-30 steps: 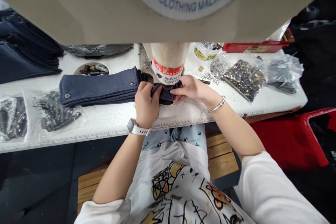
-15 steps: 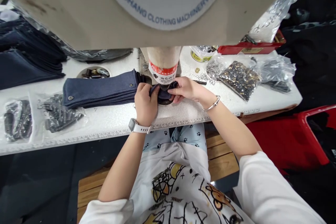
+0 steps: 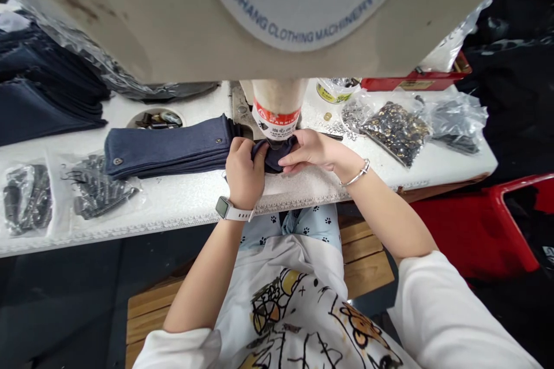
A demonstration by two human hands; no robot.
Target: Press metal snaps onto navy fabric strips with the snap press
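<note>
Under the head of a snap-fastening machine [image 3: 279, 106], both of my hands grip a dark navy fabric piece [image 3: 273, 160]. My left hand [image 3: 246, 173] pinches its left side, thumb on top. At its right side my right hand [image 3: 305, 153] has thumb and fingers closed on the cloth. The machine's tip comes down onto the fabric between my hands, and what lies beneath is hidden. Just left of my left hand lies a stack of folded navy fabric strips [image 3: 168, 147], the top one with two metal snaps.
A pile of navy fabric [image 3: 43, 86] lies far left. Bags of small metal parts [image 3: 101, 190] sit at the front left, with a bag of snaps [image 3: 396, 130] on the right. Behind it stands a red tray [image 3: 411, 82]. A red chair [image 3: 476, 230] is at right.
The view has shifted slightly, so the machine and my hands appear a little further right. My right hand has turned slightly on the fabric; both hands keep their grip.
</note>
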